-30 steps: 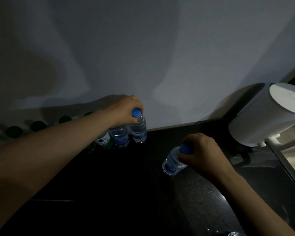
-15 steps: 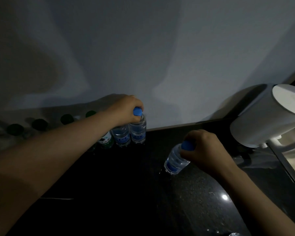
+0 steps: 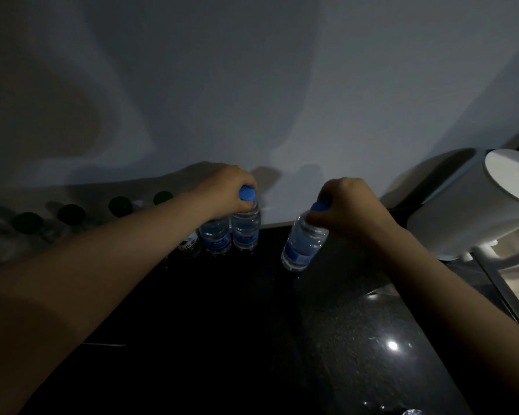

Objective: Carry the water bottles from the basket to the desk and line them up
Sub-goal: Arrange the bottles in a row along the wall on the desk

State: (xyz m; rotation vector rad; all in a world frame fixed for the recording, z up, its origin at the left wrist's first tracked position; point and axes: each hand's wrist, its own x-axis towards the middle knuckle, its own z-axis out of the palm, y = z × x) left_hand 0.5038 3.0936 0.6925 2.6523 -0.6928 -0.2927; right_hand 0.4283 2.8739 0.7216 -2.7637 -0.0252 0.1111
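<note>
Now fingers (image 3: 319,218) of the right hand (image 3: 351,205) are curled round the cap of a tilted bottle (image 3: 303,244), which is carried nearer the row than a second ago. The end bottle (image 3: 246,232) on the counter (image 3: 282,339) is gripped by the left hand (image 3: 225,190). Placement seems close.

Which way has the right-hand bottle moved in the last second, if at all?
Yes: the tilted bottle in the right hand moved away, toward the wall; its cap now overlaps the wall's foot, while the white appliance kept its place.
</note>
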